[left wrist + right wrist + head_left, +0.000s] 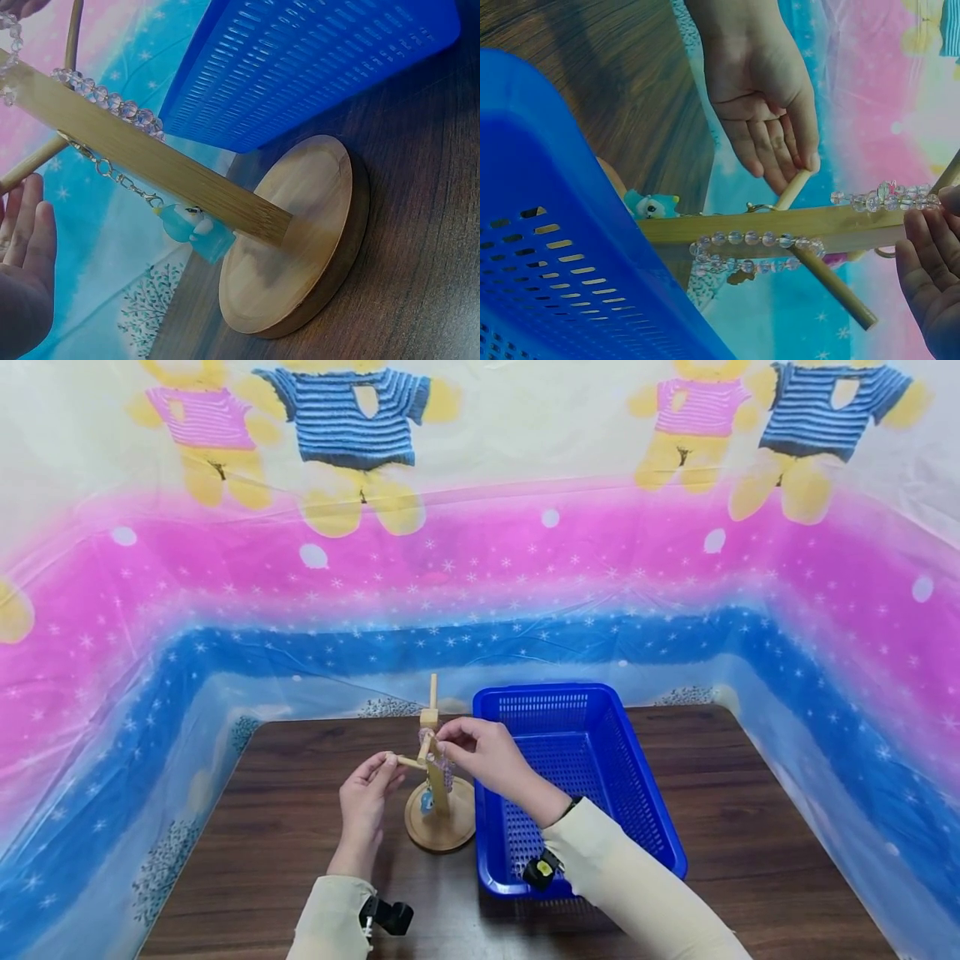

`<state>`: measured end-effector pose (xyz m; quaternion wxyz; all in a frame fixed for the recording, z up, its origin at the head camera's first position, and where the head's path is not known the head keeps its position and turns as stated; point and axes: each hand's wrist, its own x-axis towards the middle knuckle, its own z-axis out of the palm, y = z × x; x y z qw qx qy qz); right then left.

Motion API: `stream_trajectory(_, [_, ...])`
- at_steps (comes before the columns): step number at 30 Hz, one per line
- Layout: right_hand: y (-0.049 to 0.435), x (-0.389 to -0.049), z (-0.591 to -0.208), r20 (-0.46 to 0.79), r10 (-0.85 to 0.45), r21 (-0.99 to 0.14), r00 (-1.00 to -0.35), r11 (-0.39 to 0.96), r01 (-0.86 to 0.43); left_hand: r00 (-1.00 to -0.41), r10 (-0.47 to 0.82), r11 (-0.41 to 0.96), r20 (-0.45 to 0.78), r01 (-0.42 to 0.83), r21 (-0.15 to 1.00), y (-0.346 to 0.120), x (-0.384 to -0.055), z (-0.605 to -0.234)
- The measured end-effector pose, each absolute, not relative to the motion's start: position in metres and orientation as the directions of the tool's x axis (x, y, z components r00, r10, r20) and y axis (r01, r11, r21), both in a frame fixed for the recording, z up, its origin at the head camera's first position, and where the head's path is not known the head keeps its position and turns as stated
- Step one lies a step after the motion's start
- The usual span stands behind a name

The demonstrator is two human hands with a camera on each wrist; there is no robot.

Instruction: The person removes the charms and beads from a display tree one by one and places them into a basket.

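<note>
A wooden stand with a round base (pixel 457 828) and side pegs is upright on the table, left of the basket. My left hand (pixel 367 785) pinches the end of its left peg (pixel 793 189) between thumb and fingers. High on the post, my right hand (pixel 491 758) pinches one end of a clear pink beaded bracelet (pixel 885 198). Another beaded bracelet (pixel 754 238) hangs lower, on the peg facing the basket. From the left peg dangles a keychain with a gold chain and a blue penguin-like figure (pixel 196 229).
A blue plastic basket (pixel 652 810) with slotted walls stands close to the right of the stand, beneath my right forearm. The dark wooden table (pixel 750 827) backs onto a printed cloth (pixel 525 568) with bears and snowflakes.
</note>
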<state>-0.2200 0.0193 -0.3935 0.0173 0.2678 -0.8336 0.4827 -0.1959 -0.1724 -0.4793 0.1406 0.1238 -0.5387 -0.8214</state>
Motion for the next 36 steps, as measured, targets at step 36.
stream_trajectory(36, [0.027,-0.195,-0.377,0.3,-0.528,-0.787,-0.794,0.334,-0.519,-0.922,-0.381,-0.333,-0.068,0.068,0.941,-0.173,-0.197,-0.48])
